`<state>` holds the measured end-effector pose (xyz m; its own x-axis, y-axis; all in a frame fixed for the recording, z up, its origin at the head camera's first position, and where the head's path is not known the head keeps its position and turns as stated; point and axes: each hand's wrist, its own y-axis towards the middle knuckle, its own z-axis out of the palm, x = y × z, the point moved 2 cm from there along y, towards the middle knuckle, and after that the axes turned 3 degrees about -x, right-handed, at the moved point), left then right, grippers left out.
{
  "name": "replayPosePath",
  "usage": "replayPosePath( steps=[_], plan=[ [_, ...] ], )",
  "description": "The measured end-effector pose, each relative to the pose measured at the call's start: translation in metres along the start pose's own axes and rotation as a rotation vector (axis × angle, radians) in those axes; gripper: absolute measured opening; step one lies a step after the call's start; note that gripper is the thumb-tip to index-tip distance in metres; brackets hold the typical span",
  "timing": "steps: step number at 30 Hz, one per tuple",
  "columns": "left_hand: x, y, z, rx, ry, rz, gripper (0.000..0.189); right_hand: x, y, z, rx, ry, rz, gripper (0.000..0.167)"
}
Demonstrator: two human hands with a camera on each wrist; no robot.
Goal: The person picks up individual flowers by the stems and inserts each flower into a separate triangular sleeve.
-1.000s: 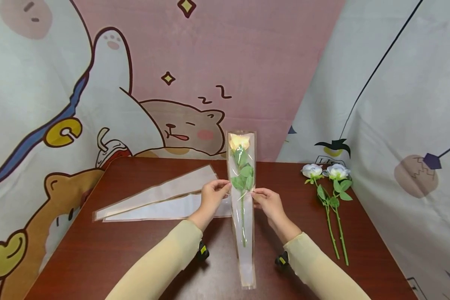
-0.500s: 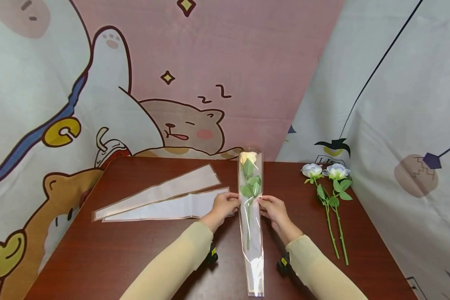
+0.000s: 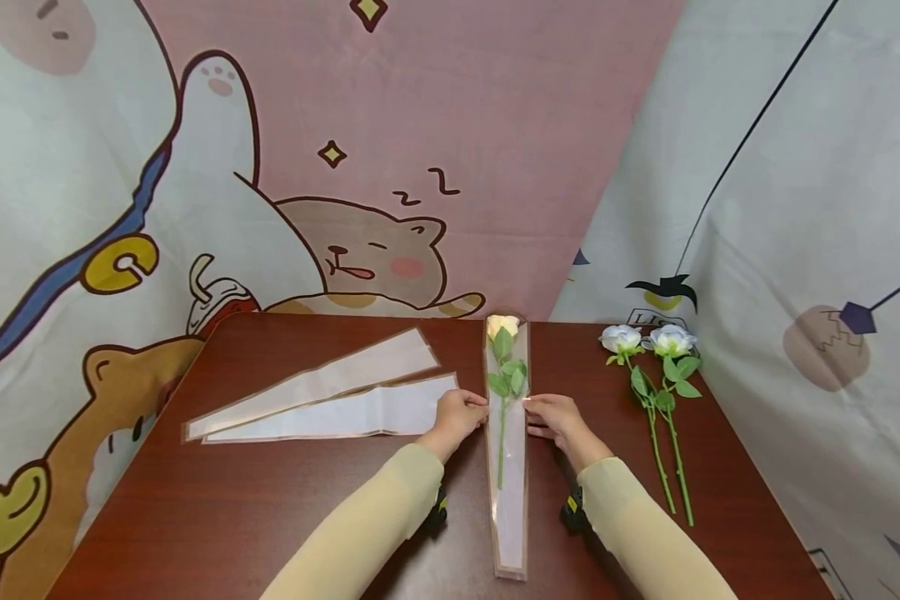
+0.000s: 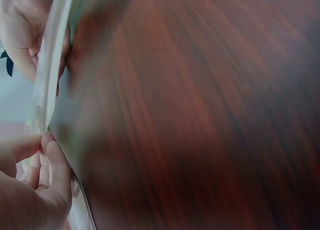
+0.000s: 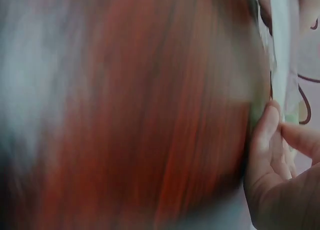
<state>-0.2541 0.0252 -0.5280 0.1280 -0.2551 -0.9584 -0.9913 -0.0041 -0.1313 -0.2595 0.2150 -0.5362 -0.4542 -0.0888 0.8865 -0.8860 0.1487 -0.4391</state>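
A long, narrow flower sleeve (image 3: pixel 512 500) with a clear front and tan border stands lengthwise before me in the head view. Inside it lies a cream rose (image 3: pixel 503 327) with green leaves (image 3: pixel 508 375) and a stem. My left hand (image 3: pixel 459 419) pinches the sleeve's left edge between thumb and fingers. On the opposite edge, my right hand (image 3: pixel 560 422) pinches at about the same height. Both wrist views show the sleeve edge-on, raised off the table at the pinched spots, with the left thumb and fingertips (image 4: pixel 48 138) and the right fingertips (image 5: pixel 272 110) meeting on it.
Two more flat sleeves, one pinkish (image 3: pixel 322 379) and one white (image 3: pixel 345 412), overlap on the left of the brown table (image 3: pixel 270 517). Two white roses (image 3: pixel 671 340) with green stems lie at the right. A printed cloth (image 3: pixel 495 167) hangs behind the table.
Both hands have brought the sleeve with the rose lower and to the right, its top dropping toward the table's far edge. Their pinch on its edges stays. The other sleeves and roses lie unmoved.
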Motion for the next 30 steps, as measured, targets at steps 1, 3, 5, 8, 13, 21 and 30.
replayPosePath(
  steps=[1,3,5,8,13,21,30],
  plan=[
    [0.0,0.0,0.001,-0.006,0.014,0.006,0.008,0.0,0.001,-0.002,0.006,-0.031,-0.002,0.033],
    [0.0,0.001,0.004,-0.007,0.038,0.017,0.006,0.002,0.003,-0.005,-0.002,-0.088,-0.006,0.031],
    [-0.001,0.002,0.006,-0.004,0.063,0.031,0.006,0.004,0.004,-0.009,-0.011,-0.142,-0.018,0.029],
    [-0.005,0.004,0.009,-0.001,0.102,0.056,0.006,0.007,0.007,-0.013,-0.024,-0.187,-0.023,0.027],
    [-0.011,0.004,0.013,-0.037,0.161,0.082,0.005,0.01,0.011,-0.016,-0.01,-0.221,-0.018,0.027],
    [-0.01,0.007,0.014,-0.057,0.193,0.086,0.005,0.011,0.014,-0.017,-0.016,-0.235,-0.007,0.026],
    [-0.003,0.012,0.013,-0.055,0.194,0.075,0.004,0.015,0.015,-0.016,-0.01,-0.236,0.011,0.025]
  ],
)
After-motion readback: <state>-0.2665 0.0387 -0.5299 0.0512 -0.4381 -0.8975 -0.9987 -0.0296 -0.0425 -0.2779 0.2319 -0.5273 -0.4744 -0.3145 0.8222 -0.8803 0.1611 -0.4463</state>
